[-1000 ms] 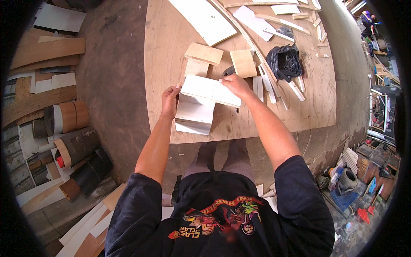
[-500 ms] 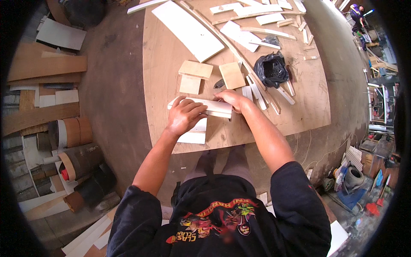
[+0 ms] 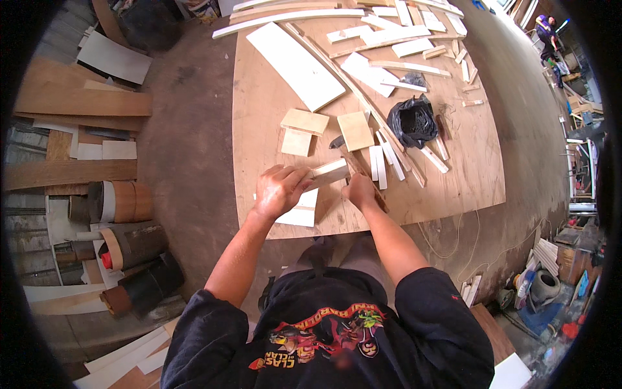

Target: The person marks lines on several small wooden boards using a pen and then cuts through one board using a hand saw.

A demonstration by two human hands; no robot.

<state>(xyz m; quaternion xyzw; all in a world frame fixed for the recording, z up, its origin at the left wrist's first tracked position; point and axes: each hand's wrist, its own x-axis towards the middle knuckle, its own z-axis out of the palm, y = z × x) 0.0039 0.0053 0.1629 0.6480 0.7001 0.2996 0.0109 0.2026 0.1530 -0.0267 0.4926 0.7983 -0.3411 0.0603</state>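
Note:
My left hand (image 3: 283, 191) is closed around a short pale wooden piece (image 3: 330, 172) and holds it above the sheet of plywood (image 3: 259, 139). The piece points away to the right. At its right end my right hand (image 3: 360, 191) is curled at the brown handle of a hammer (image 3: 366, 174). The hammer's dark head lies farther off, beside a square wooden block (image 3: 356, 131); my right fingertips are partly hidden. A white-faced board (image 3: 298, 215) lies under my left hand. Two pale blocks (image 3: 304, 121) sit just beyond the held piece.
A black plastic bag (image 3: 413, 122) stands open on the right, among thin strips (image 3: 390, 155). A large white board (image 3: 296, 66) and several offcuts lie toward the far edge. Boards and rolls (image 3: 133, 236) fill the left floor. Another person (image 3: 547, 39) is at the far right.
My right hand has left the far end of the wooden piece and moved nearer me, to the hammer's handle. My left hand keeps the piece, now turned differently. The view has shifted slightly.

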